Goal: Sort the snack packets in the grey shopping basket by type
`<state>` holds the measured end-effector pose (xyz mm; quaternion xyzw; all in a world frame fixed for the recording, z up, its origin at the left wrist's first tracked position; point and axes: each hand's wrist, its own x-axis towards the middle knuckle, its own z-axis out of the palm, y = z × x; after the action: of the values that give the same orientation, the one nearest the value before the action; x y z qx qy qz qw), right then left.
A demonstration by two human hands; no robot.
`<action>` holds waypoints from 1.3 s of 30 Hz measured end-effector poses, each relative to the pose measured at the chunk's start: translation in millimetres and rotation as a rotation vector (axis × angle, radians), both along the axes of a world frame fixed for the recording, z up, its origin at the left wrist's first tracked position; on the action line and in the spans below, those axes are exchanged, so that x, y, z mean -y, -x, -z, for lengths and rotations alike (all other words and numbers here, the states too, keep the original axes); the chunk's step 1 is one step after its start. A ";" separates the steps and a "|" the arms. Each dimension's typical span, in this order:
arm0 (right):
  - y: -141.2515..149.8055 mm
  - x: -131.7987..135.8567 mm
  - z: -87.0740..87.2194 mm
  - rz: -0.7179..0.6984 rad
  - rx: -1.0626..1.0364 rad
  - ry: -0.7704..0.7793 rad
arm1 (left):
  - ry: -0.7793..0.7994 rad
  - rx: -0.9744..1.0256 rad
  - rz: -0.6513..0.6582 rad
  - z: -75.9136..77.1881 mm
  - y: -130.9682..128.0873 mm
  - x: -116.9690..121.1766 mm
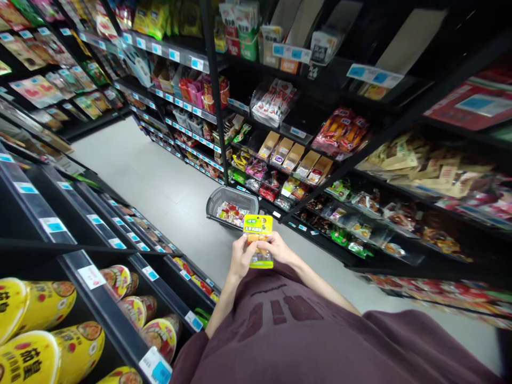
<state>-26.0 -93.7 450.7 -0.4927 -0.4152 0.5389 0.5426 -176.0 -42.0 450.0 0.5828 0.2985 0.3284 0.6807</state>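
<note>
A small snack packet with a yellow and green header and a clear lower part is held upright in front of my body. My left hand grips its left edge, fingers closed on it. My right hand grips its right edge in the same way. On the floor just beyond the packet stands a grey plastic shopping basket with several wrapped snacks inside. My maroon shirt fills the bottom of the view.
A grey tiled aisle runs away to the upper left. Black shelves of packaged snacks line the right side. More black shelves on the left hold yellow tubs and packets.
</note>
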 end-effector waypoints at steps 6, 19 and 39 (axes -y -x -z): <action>0.2 -0.7 -0.9 0.030 -0.033 0.016 | 0.102 0.072 -0.017 2.1 -4.0 1.4; -5.5 -0.7 0.3 0.078 -0.024 0.052 | 0.078 0.013 -0.054 7.4 -7.8 2.2; -4.1 -0.7 -2.4 0.095 -0.018 0.035 | 0.173 0.100 -0.127 3.2 -10.4 1.5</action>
<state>-21.9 -93.0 453.2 -0.5165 -0.3769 0.5242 0.5625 -165.6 -43.5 446.7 0.4847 0.3276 0.3724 0.7205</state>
